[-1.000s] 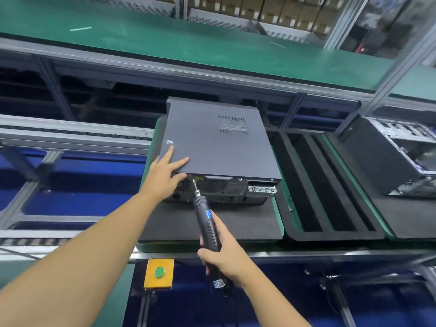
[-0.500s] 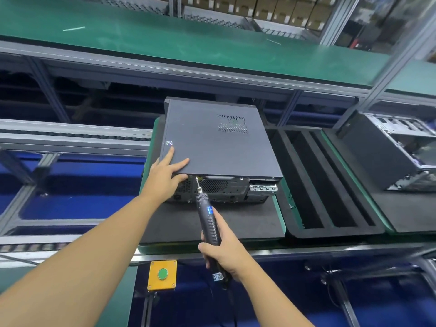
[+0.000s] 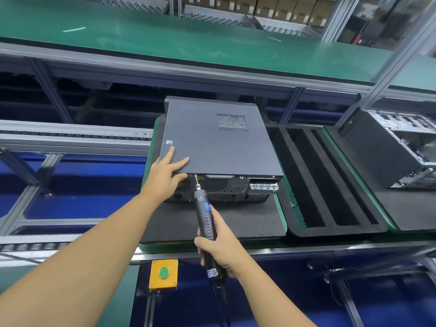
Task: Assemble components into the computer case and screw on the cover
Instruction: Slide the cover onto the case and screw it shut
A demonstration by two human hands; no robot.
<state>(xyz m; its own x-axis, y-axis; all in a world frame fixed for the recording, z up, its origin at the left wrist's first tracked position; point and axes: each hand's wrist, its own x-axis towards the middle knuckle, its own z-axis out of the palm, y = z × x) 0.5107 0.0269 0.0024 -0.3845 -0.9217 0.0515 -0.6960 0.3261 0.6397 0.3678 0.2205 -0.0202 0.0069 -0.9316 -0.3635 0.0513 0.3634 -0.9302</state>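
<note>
Cover [image 3: 219, 142] already on computer case [image 3: 226, 190]; late stage, screwing underway. Left hand [image 3: 166, 173] flat, steadying cover corner; right hand [image 3: 221, 251] grips electric screwdriver [image 3: 206, 223], bit at rear edge.

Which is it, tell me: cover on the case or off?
On: the cover lies flat atop the computer case, left hand pressing its near corner.

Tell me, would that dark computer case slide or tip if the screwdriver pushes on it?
Probably not tip: the computer case lies flat and wide on the black foam mat. It looks like rigid metal, likely heavy for its size. It might slide a little, which may be why the left hand presses on top.
</note>
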